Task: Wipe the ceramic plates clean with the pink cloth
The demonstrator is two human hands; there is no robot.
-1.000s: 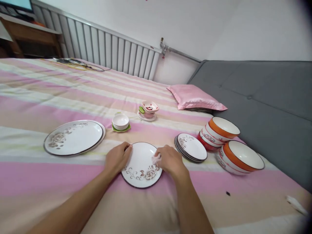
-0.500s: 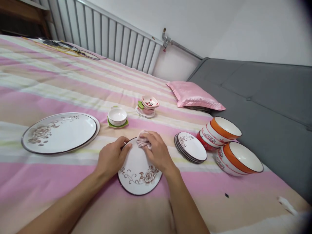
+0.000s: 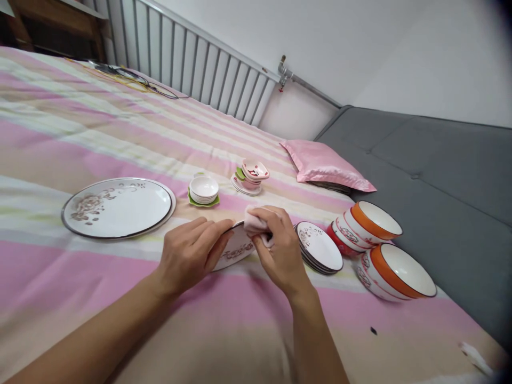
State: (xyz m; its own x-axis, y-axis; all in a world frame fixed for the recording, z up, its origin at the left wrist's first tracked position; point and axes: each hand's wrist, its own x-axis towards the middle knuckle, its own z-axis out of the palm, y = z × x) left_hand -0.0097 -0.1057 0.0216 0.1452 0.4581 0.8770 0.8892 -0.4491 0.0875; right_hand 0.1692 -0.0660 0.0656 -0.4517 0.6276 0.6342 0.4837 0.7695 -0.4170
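Note:
A white plate [image 3: 236,249] with a dark rim and brown flowers is tilted steeply between my hands, seen at a shallow angle. My left hand [image 3: 194,248] grips its left edge, fingers over the rim and thumb on the face. At the upper right rim, my right hand [image 3: 278,245] is closed on a pale pink cloth [image 3: 258,224] that wraps over the edge. Just right of that hand stands a stack of matching small plates [image 3: 324,250], partly hidden by it. Large oval plates [image 3: 124,213] lie to the left.
Small white bowls [image 3: 204,188] on a green dish and a stack of pink-patterned dishes [image 3: 254,172] sit behind my hands. Orange-rimmed bowls [image 3: 404,272] stand at right, near the grey headboard [image 3: 440,176]. A pink pillow [image 3: 328,165] and cables [image 3: 136,80] lie farther back on the striped bedspread.
The plate has gone from lying nearly face-up to being tipped up steeply. Both hands turned with it, and the cloth moved from the plate's face to its rim. The view shifted slightly.

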